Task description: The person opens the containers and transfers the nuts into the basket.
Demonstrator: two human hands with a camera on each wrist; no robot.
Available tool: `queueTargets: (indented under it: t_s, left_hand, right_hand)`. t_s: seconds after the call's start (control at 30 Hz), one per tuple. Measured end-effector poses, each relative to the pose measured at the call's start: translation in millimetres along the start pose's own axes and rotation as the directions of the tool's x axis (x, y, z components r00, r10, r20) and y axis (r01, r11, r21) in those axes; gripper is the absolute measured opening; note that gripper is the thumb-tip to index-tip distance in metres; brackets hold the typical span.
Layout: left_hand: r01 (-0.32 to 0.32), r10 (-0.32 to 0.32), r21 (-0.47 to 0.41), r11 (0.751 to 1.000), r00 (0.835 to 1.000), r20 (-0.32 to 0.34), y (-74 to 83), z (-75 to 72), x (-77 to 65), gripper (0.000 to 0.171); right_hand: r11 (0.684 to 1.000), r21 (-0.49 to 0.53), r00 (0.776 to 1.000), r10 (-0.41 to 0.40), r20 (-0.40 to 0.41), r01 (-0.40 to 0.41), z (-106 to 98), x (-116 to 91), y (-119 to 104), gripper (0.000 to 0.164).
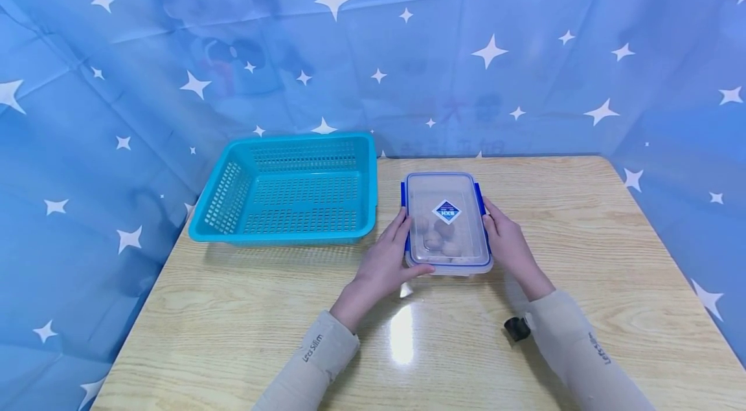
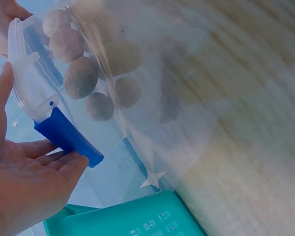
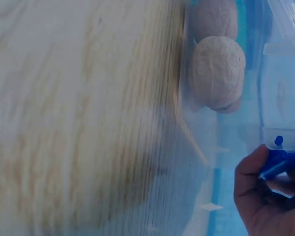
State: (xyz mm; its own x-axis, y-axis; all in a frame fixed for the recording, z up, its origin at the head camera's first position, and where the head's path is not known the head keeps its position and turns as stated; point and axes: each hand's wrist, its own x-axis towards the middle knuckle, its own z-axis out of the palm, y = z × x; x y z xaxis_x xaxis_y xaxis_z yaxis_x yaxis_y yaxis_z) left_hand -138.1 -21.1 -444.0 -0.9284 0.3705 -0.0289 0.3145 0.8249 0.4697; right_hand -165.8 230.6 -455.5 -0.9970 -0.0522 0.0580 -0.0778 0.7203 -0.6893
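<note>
A clear plastic food container (image 1: 447,239) with a blue-trimmed lid and blue side latches is between both hands on the wooden table. Several round, wrinkled brown things like walnuts (image 3: 219,71) show through its wall. My left hand (image 1: 381,262) holds the near left corner, thumb along the front edge and fingers at the left side. In the left wrist view, those fingers touch a blue latch (image 2: 69,137) that stands out from the wall. On the other side, my right hand (image 1: 511,246) has curled fingers at the right latch (image 3: 280,162).
A turquoise perforated basket (image 1: 285,236) stands left of the container, near the back edge of the wooden table (image 1: 583,236). Behind hangs a blue cloth (image 1: 408,74) with white stars. A small black object (image 1: 517,329) is at the right sleeve.
</note>
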Motion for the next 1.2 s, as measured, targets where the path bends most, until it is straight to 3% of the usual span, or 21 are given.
queueTargets:
  t_s: [0.37, 0.53, 0.67, 0.83, 1.0, 1.2]
  left_hand:
    - [0.011, -0.011, 0.005, 1.000, 1.000, 0.001, -4.2, -0.5, 1.2, 0.103]
    - [-0.004, 0.005, -0.036, 0.999, 0.999, 0.033, -6.9, 1.6, 0.1, 0.103]
    - [-0.036, 0.038, -0.045, 0.998, 0.997, 0.063, -6.1, 3.6, -1.4, 0.103]
    - [-0.034, 0.036, -0.041, 0.999, 0.998, 0.045, -4.5, 0.5, -2.5, 0.103]
    - [-0.031, 0.032, -0.025, 0.999, 0.999, 0.030, -4.2, 0.5, -0.6, 0.103]
    - [-0.026, 0.026, -0.031, 0.999, 0.999, 0.026, -3.1, -0.1, -0.3, 0.103]
  right_hand:
    - [1.000, -0.004, 0.999, -0.002, 0.037, 0.003, 4, 7, 0, 0.049]
    - [0.993, 0.078, 0.994, 0.079, 0.070, -0.085, 10, -1, 16, 0.047]
    - [0.991, 0.053, 0.990, 0.115, 0.086, -0.120, 10, -13, 25, 0.048]
    - [0.998, -0.006, 0.997, 0.057, 0.055, -0.057, -3, -8, 17, 0.047]
    - [0.996, 0.093, 1.000, 0.012, 0.008, -0.013, -14, -7, 10, 0.051]
    - [0.983, 0.181, 0.996, -0.027, 0.080, 0.012, -19, -14, 6, 0.072]
